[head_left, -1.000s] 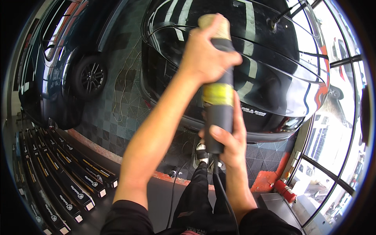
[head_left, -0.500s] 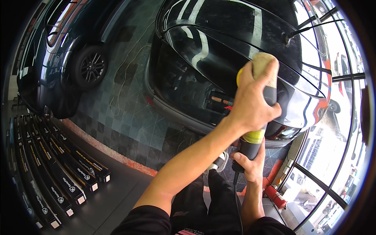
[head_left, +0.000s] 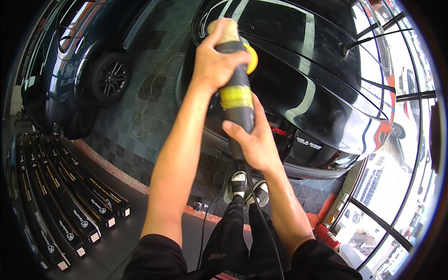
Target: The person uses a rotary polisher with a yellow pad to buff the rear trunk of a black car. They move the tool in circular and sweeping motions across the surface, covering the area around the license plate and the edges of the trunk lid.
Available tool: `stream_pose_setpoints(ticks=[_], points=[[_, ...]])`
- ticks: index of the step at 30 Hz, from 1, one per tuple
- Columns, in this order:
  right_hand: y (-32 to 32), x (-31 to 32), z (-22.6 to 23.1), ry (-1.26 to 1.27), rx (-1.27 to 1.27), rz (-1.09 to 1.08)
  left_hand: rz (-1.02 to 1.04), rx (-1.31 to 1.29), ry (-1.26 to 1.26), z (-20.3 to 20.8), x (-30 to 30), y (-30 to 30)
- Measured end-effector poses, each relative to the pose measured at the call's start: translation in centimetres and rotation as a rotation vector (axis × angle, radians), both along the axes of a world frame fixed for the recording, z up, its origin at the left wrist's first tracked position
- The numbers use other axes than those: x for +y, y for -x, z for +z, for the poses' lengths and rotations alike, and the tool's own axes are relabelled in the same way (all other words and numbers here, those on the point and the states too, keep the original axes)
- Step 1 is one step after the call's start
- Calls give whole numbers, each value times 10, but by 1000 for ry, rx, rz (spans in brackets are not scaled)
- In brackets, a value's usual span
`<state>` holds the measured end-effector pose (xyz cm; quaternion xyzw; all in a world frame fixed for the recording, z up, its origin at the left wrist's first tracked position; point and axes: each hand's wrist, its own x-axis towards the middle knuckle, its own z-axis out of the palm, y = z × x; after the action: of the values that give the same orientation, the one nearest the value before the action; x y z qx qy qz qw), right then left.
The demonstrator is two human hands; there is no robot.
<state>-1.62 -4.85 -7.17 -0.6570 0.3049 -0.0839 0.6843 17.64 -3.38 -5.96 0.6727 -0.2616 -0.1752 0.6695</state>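
Note:
I hold a corded car polisher (head_left: pixel 236 97) with both hands over the rear of a glossy black car (head_left: pixel 273 70). Its body is black, with a yellow band round the middle and a tan wrap on the head. My left hand (head_left: pixel 211 66) is closed over the head end. Around the lower body, close to where the cable (head_left: pixel 254 189) leaves it, my right hand (head_left: pixel 256 145) is wrapped. A yellow pad (head_left: pixel 252 59) shows in part at the head's right side, by the car's panel. Whether the pad touches the paint is hidden.
At the left stands another dark vehicle (head_left: pixel 46 88) with a black wheel (head_left: pixel 108 78). Long black boxes (head_left: pixel 70 196) lie in rows at lower left. A thin cord (head_left: pixel 150 88) crosses the tiled floor. A red fire extinguisher (head_left: pixel 328 236) stands by the windows at right.
Both hands have carried the polisher left and farther away across the car's rear. The tool's tilt has swung from leaning right to leaning left. Both hands keep their hold.

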Motion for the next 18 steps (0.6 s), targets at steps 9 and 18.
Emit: stream_pose_setpoints(ticks=[9, 18], points=[[-58, -5, 16, -39, 51, 83, -32, 36, 58, -10, 9, -68], [79, -8, -9, 24, -6, -77, -60, -230, 9, -14, -21, 77]])
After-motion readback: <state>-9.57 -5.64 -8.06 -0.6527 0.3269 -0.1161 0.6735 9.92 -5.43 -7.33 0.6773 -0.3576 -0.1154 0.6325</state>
